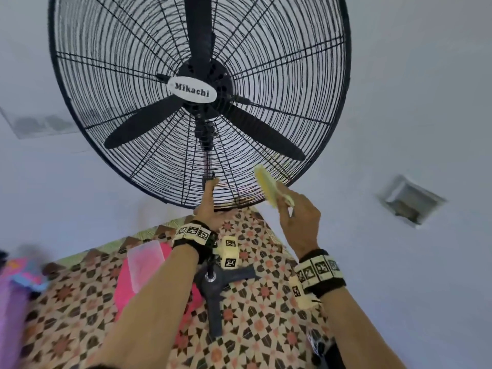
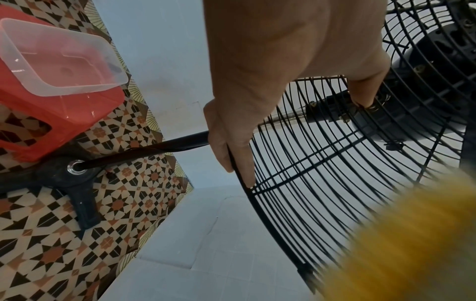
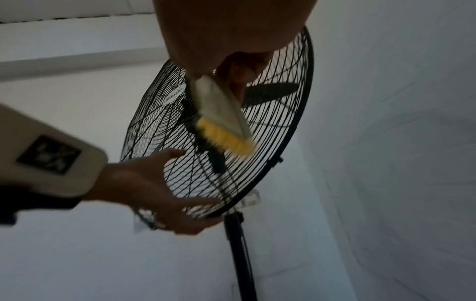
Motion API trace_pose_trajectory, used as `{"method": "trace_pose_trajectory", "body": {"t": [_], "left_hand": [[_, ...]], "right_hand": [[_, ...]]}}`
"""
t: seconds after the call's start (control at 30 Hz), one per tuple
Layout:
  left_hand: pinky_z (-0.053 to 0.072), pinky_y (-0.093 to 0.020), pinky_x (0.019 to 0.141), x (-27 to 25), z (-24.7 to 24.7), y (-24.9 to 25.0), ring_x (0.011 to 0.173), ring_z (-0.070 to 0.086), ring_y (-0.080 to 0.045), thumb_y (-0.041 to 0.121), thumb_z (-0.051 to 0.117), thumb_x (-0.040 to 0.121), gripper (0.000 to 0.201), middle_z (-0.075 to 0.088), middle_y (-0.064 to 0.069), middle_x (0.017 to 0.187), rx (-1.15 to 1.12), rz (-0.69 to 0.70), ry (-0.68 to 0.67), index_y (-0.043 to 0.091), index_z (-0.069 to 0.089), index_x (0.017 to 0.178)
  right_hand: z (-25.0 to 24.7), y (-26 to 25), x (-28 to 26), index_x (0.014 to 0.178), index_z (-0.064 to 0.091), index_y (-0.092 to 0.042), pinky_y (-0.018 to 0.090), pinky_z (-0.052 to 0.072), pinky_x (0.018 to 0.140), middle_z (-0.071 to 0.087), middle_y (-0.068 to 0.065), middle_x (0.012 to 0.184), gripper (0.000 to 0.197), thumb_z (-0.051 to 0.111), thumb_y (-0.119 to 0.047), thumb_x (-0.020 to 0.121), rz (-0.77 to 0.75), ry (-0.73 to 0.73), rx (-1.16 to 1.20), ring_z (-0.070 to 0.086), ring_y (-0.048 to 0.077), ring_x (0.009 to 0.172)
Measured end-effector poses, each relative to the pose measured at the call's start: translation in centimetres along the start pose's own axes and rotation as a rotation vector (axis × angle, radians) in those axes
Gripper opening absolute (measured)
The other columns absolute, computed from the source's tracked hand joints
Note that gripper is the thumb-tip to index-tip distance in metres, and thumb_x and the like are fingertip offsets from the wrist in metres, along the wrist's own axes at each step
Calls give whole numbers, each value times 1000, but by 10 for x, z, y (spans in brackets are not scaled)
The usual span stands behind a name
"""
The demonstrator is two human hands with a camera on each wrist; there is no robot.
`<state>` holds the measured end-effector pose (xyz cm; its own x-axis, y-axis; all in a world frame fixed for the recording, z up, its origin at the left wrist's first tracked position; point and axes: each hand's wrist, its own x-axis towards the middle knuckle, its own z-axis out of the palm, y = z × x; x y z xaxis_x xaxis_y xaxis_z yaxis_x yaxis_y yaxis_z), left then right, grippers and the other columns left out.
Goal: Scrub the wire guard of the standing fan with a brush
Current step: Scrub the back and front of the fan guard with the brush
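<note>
The standing fan (image 1: 198,94) stands on a patterned floor mat (image 1: 269,323), its black wire guard (image 1: 279,75) facing the camera, with an oval "Mikachi" badge (image 1: 192,89) at the hub.

Left hand (image 1: 210,206): it grips the bottom rim of the guard. The left wrist view shows the thumb laid along the outer rim band and a finger hooked through the rear wires near the motor neck (image 2: 335,110); the head view shows only the thumb pointing up the front of the guard. The right wrist view confirms the hand cupped under the lowest arc of the rim.

Right hand (image 1: 298,222): it holds a scrub brush (image 1: 266,187) by its pale handle, fingers curled round the handle end. The brush sits just to the right of the left-hand grip, at the lower right sector of the guard. The right wrist view shows the yellow bristles (image 3: 226,142) turned toward the wires; actual contact cannot be confirmed, as the brush is motion-blurred. In the left wrist view the brush appears only as a yellow blur at the lower right.

Below the grip, the head view shows the fan base (image 1: 215,283) with spread legs. A clear plastic container (image 2: 56,57) rests on a red stool (image 2: 59,114) beside the base; the left wrist view shows this most clearly. The right wrist view shows the black pole (image 3: 239,254) against a white wall (image 3: 386,142).
</note>
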<state>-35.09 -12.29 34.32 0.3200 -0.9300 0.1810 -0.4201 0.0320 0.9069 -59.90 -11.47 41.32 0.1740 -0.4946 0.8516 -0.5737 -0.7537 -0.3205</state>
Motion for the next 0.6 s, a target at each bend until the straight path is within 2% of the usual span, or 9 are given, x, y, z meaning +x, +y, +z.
{"method": "trace_pose_trajectory", "body": {"t": [0.1, 0.17, 0.23, 0.27, 0.33, 0.37, 0.43, 0.5, 0.6], "left_hand": [[39, -46, 118, 1, 1, 0, 127, 48, -16, 23, 98, 68, 104, 44, 15, 132, 4, 72, -9, 15, 34, 149], [43, -44, 114, 3, -2, 1, 122, 52, -7, 26, 99, 68, 105, 47, 20, 130, 0, 40, -24, 17, 34, 150], [45, -46, 113, 2, -1, -1, 114, 55, 3, 24, 98, 66, 103, 49, 18, 128, -33, 42, -51, 20, 33, 146], [45, -49, 112, 1, -1, -2, 114, 57, 1, 33, 99, 62, 108, 51, 17, 129, -40, 21, -37, 25, 32, 146], [49, -52, 109, 3, 0, -3, 120, 60, -16, 54, 100, 52, 120, 57, 9, 133, -32, -29, 5, 39, 31, 149], [48, -53, 110, 2, 2, -4, 123, 59, -22, 49, 101, 54, 120, 56, 4, 136, -21, -20, 15, 37, 30, 150], [41, -49, 117, -3, 1, 1, 129, 51, -26, 22, 100, 65, 112, 46, 1, 140, 12, 44, -17, 21, 29, 151], [38, -39, 117, -4, -2, -4, 127, 49, -23, 16, 96, 71, 105, 42, 3, 138, 38, 108, -53, 14, 28, 152], [42, -32, 107, -3, -4, -6, 114, 54, -19, 7, 93, 73, 99, 50, 10, 123, 46, 75, -13, 14, 31, 151]], "right_hand": [[17, 1, -18, 130, 70, -20, 23, 49, 70, 76, 5, 103, 32, 61, -26, 99, -104, -292, 23, 65, 21, 80], [14, 6, -16, 125, 72, -20, 34, 57, 76, 75, 1, 112, 27, 66, -22, 99, 2, -254, 64, 67, 18, 90], [3, 13, -13, 116, 76, -15, 32, 57, 85, 72, 4, 112, 21, 67, -21, 99, 120, -107, 82, 67, 17, 97], [-3, 14, -14, 115, 77, -11, 29, 55, 86, 71, 6, 110, 21, 67, -21, 98, 111, -46, 47, 66, 18, 97], [-6, 18, -22, 113, 77, -6, 25, 54, 84, 71, 10, 104, 22, 70, -17, 95, 26, -46, 3, 67, 20, 92], [-2, 20, -29, 111, 77, -4, 26, 56, 83, 73, 10, 103, 21, 73, -15, 94, -2, -87, 6, 68, 20, 89], [9, 21, -40, 111, 75, -7, 36, 61, 79, 75, 9, 103, 19, 73, -14, 93, -7, -240, 37, 71, 22, 86], [21, 22, -46, 113, 71, -9, 44, 61, 68, 75, 11, 102, 20, 65, -17, 96, -17, -391, 39, 72, 29, 82], [28, 20, -35, 112, 71, -11, 40, 61, 59, 76, 11, 96, 20, 65, -18, 93, -16, -438, -35, 71, 31, 73]]}}
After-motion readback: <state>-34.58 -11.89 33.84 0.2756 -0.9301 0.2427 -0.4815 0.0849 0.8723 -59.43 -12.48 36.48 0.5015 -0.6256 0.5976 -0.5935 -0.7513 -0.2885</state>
